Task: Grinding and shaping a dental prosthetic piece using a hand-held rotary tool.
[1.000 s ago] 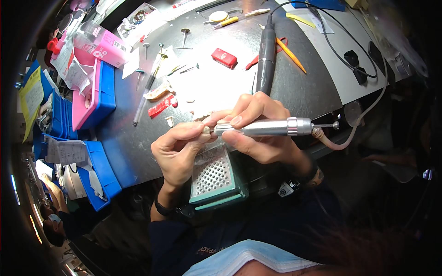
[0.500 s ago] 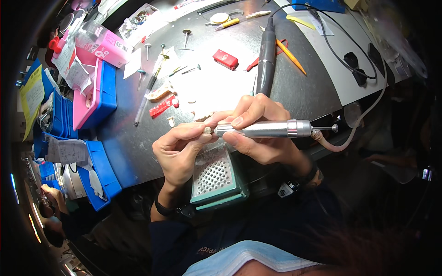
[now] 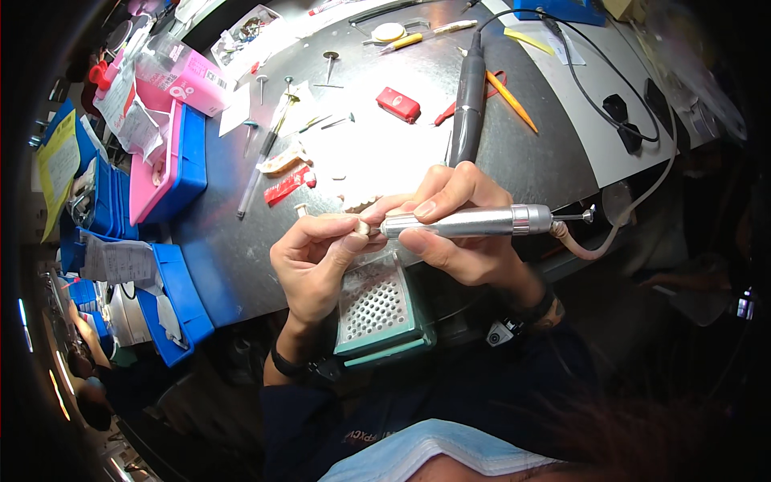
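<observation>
Between the thumb and fingertips of my left hand point(image 3: 309, 265) is a small whitish dental crown point(image 3: 363, 229). My right hand point(image 3: 462, 261) is closed around a silver rotary handpiece point(image 3: 482, 222), lying roughly level with its tip pointing left at the crown. The tip is right beside the crown; whether they touch, I cannot tell. Both hands meet above a pale green box with a perforated top point(image 3: 376, 309). Just beyond my fingers sits a whitish dental model point(image 3: 359, 202), partly hidden by them.
A black handpiece point(image 3: 467, 104) stands beyond my right hand near an orange tool point(image 3: 512, 103). Toward the back lies a red case point(image 3: 398, 104). A red packet point(image 3: 289, 186) and loose burs are further left. Blue bins point(image 3: 191, 153) line the left side, where another person's arm point(image 3: 90, 337) shows.
The crown has turned slightly in my left fingertips. Both hands and the silver handpiece sit a little further right in the picture, as does the bench. Both grips are unchanged.
</observation>
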`<move>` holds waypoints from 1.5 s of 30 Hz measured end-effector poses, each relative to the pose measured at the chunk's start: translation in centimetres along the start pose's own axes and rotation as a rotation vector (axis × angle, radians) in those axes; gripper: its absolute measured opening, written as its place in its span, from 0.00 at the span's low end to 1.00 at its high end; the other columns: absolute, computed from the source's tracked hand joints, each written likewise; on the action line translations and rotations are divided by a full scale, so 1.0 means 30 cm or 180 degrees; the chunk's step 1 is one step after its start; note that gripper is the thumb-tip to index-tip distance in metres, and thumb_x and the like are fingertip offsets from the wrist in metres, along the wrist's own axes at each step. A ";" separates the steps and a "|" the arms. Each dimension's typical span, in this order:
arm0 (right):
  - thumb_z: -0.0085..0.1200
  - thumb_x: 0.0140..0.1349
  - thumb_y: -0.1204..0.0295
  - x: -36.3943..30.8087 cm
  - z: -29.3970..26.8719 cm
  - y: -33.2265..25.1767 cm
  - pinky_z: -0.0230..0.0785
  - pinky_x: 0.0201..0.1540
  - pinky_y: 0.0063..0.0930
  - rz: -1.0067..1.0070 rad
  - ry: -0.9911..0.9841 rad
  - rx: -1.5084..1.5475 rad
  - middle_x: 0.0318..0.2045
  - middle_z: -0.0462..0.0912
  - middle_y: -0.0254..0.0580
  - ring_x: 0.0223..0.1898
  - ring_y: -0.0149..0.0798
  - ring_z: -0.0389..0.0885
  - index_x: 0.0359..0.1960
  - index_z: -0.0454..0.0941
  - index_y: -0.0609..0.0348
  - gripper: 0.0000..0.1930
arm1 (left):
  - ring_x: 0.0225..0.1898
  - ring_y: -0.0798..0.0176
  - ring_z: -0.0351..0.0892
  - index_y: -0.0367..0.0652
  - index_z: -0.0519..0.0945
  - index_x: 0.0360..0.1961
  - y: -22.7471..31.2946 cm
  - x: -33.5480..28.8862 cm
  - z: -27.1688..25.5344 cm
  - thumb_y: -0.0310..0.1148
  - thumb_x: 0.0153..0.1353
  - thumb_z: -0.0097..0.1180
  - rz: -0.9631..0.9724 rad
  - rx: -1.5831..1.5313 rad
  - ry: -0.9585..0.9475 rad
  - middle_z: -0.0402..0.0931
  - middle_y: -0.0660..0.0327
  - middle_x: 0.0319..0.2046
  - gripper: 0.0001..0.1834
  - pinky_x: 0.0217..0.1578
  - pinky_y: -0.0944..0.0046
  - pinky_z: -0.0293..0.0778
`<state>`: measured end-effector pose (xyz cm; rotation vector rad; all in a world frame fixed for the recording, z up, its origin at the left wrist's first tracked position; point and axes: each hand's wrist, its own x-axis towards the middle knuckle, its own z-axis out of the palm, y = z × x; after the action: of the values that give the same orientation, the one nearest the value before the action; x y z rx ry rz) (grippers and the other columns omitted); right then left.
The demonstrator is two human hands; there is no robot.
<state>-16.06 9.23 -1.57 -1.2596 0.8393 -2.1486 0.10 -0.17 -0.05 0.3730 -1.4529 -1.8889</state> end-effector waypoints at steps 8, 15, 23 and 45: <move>0.66 0.56 0.78 -0.009 -0.006 0.007 0.74 0.33 0.21 0.0009 -0.0072 -0.0264 0.29 0.80 0.40 0.31 0.27 0.82 0.35 0.73 0.60 0.11 | 0.39 0.55 0.85 0.29 0.80 0.39 -0.008 -0.001 -0.003 0.15 0.60 0.58 0.0118 0.0062 -0.0005 0.81 0.46 0.40 0.06 0.42 0.59 0.85; 0.65 0.56 0.78 0.002 -0.011 0.009 0.74 0.34 0.21 -0.0090 -0.0190 -0.0295 0.29 0.80 0.41 0.33 0.29 0.84 0.35 0.73 0.60 0.11 | 0.39 0.57 0.85 0.30 0.80 0.39 -0.014 -0.002 -0.009 0.15 0.60 0.59 0.0122 0.0159 -0.0023 0.82 0.47 0.39 0.06 0.42 0.60 0.85; 0.64 0.57 0.78 0.007 -0.014 -0.002 0.76 0.34 0.22 -0.0077 -0.0248 -0.0405 0.28 0.81 0.43 0.35 0.33 0.86 0.35 0.72 0.60 0.11 | 0.39 0.57 0.85 0.30 0.81 0.39 -0.014 -0.003 -0.012 0.15 0.60 0.59 0.0046 0.0090 0.0008 0.82 0.47 0.39 0.06 0.42 0.60 0.85; 0.64 0.57 0.79 0.002 -0.012 -0.006 0.77 0.35 0.24 -0.0008 -0.0240 -0.0412 0.30 0.81 0.43 0.40 0.37 0.87 0.35 0.71 0.59 0.11 | 0.39 0.57 0.85 0.32 0.80 0.38 -0.012 -0.004 -0.022 0.16 0.60 0.59 -0.0084 0.0001 -0.0045 0.82 0.46 0.39 0.06 0.42 0.60 0.84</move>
<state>-16.42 9.40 -1.55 -1.3971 0.9582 -2.0629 0.46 -0.54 -0.63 0.3814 -1.4644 -1.9158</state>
